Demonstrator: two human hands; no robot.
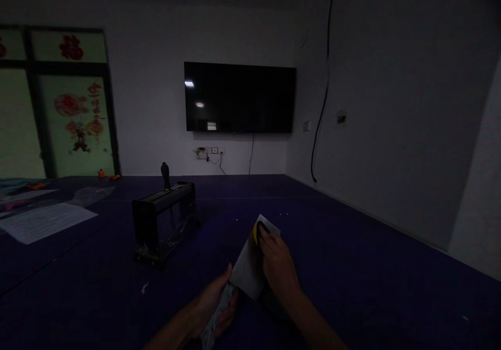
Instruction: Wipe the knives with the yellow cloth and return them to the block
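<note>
Low in the middle, my left hand (213,305) is wrapped round the pale, patterned handle of a cleaver (245,270). Its broad, flat, grey blade points up and away to the right. My right hand (279,261) is closed on a small yellow-and-black object (257,232), whose kind I cannot make out, against the blade near its far end. The fingers hide part of that object and the blade's right side. To the left, a black knife block (144,227) with clear sides stands on the purple tabletop (332,287), with one dark handle (165,175) upright in its top.
Printed paper (47,222) and crumpled clear plastic (92,195) lie at the left. Small orange items (102,173) rest along the far left edge. A television (240,97) hangs on the far wall, and a black cable (326,81) runs down the right wall.
</note>
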